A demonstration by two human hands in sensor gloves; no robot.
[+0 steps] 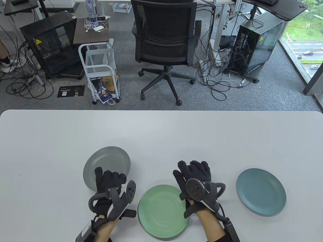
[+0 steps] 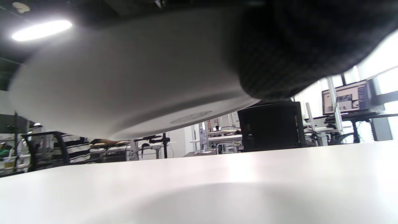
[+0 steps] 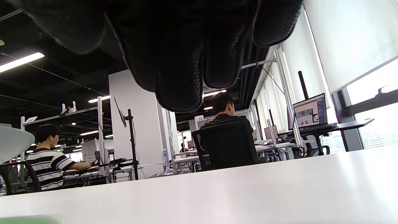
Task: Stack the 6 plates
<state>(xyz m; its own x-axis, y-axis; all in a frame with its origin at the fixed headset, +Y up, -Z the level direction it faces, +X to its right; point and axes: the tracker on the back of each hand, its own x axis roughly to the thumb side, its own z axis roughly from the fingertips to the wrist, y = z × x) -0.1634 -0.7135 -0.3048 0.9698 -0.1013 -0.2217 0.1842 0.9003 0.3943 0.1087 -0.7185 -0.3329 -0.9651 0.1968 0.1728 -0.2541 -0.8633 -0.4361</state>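
The grey plate (image 1: pixel 107 165) is held by the left hand (image 1: pixel 108 187), whose grip is clamped on its near rim; in the left wrist view the plate's pale underside (image 2: pixel 124 84) hangs tilted above the white surface (image 2: pixel 217 186), clear of it, with a gloved finger (image 2: pixel 295 49) pressed against the plate at the upper right. From the table view the plate sits at the left of the group, over the near-left part of the surface (image 1: pixel 161 133).

Just to its right, the green plate (image 1: pixel 162 211) lies flat on the surface near the bottom edge, between the two hands. The right hand (image 1: pixel 195 180) is at the green plate's far-right rim, fingers loosely spread and curled downward with nothing gripped between them; whether the thumb side actually touches the rim is hard to tell from above. In the right wrist view its fingers (image 3: pixel 180 62) hang together above the surface, and a sliver of green (image 3: pixel 25 220) shows at the bottom left corner.

The blue plate (image 1: pixel 261 191) lies flat further right, well apart from the green one and from the right hand.

Beyond the far edge of the surface stands a black office chair (image 1: pixel 165 37), with a white trolley (image 1: pixel 99 68) to its left and a computer tower (image 1: pixel 257 45) to its right.
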